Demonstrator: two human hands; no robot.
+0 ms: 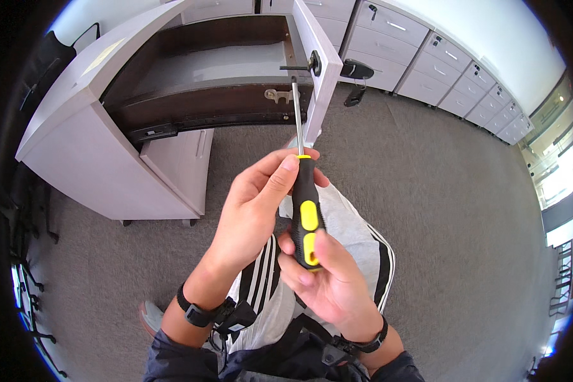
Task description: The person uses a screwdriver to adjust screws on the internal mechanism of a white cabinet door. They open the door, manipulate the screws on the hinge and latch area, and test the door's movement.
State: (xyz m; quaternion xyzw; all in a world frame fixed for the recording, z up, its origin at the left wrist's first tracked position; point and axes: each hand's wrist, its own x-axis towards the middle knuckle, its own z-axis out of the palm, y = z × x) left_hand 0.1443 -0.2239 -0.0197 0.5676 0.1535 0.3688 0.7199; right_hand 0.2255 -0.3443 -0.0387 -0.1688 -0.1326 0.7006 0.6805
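A screwdriver (304, 204) with a black and yellow handle and a long metal shaft points up toward a white cabinet door (316, 60). My right hand (328, 280) grips the lower handle. My left hand (254, 207) pinches the top of the handle near the shaft. The door stands open on a low white cabinet (76, 140) with a dark inner frame. A metal hinge plate (275, 95) sits on the frame just left of the shaft's tip. A black lock piece (312, 63) sits on the door's inner face.
Grey carpet (439, 191) covers the floor. A row of white drawer cabinets (439, 63) runs along the back right wall. A black object (356, 69) lies on the floor behind the door. My knee in grey striped trousers (356, 235) is below the hands.
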